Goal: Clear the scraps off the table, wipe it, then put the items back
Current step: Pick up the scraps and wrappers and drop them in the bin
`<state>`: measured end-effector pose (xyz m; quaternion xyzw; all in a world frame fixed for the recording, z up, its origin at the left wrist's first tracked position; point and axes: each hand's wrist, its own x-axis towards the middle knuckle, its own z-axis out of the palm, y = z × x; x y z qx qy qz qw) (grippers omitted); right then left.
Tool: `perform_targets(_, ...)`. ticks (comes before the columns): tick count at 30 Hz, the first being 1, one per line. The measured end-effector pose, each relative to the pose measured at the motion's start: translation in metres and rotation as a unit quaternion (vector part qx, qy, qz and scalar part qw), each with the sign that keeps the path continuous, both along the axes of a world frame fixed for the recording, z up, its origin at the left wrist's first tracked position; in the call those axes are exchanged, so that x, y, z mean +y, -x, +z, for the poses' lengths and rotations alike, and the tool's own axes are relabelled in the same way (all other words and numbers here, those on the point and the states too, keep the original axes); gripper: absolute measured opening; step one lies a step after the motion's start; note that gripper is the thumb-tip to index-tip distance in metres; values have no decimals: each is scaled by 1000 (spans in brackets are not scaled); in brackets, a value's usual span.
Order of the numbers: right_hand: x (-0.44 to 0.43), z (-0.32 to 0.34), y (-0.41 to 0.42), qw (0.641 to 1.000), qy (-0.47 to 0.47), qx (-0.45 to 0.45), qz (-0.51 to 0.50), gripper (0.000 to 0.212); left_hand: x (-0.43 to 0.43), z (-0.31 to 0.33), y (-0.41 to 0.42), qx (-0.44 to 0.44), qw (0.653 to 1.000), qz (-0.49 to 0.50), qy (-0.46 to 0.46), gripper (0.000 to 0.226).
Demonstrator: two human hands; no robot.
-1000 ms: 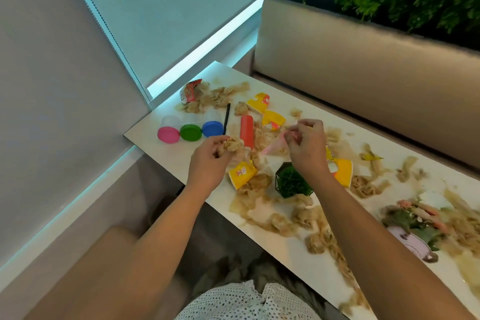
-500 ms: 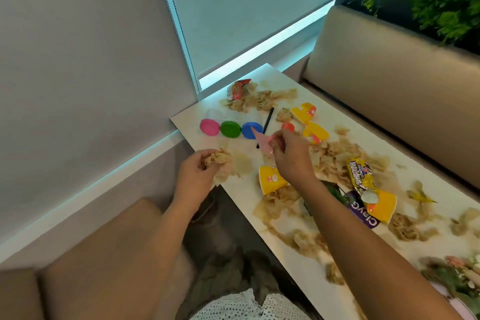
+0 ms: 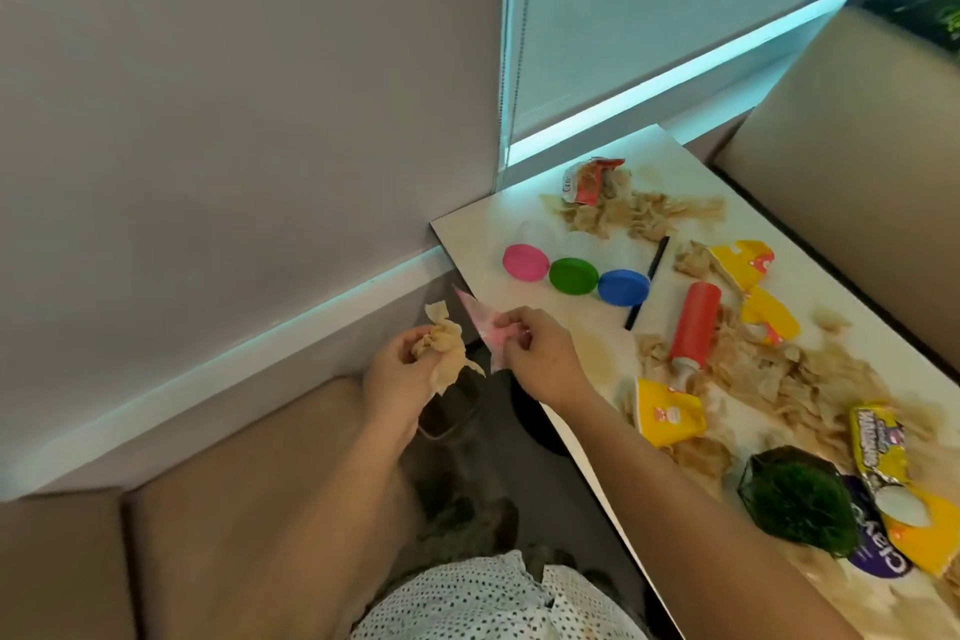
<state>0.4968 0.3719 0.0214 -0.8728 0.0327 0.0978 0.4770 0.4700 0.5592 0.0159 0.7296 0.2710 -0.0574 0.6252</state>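
Observation:
My left hand grips a wad of beige crumpled scraps, held off the table's left edge over a dark bin on the floor. Beside it, my right hand pinches a pink wrapper, also just past the edge. The white table carries more beige scraps, torn yellow packets, a red tube, a black stick and pink, green and blue lids.
A small green plant in a dark pot stands at the near right with a purple clay pack and a snack wrapper. Beige benches flank the table; wall and window blind lie to the left.
Both hands have moved left off the table, carrying the scrap wad and the pink wrapper toward the floor bin. The view has swung left with them.

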Motion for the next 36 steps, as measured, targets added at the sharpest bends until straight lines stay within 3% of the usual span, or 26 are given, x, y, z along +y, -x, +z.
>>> perform_targets(3, 28, -17, -26, 999, 0, 54, 2, 28, 27, -15, -29, 32, 999, 14, 17, 27)
perform_targets(9, 62, -47, -55, 983, -45, 155, -84, 28, 63, -53, -59, 92, 992, 61, 61, 34)
perform_targets(12, 76, -65, -65, 979, -45, 185, -70, 25, 72, -71, -70, 108, 990, 71, 64, 37)
perform_targets(20, 105, -117, -85, 965, -40, 254, -58, 20, 82, -116, -92, 148, 980, 91, 94, 19)
perform_targets(30, 119, -219, -102, 941, -60, 322, -88, 45, 96, -219, -103, 213, 973, 83, 41, 18)
perform_targets(36, 134, -301, -108, 916, -72, 356, -169, 34, 94, -297, -104, 250, 964, 81, 48, 29)
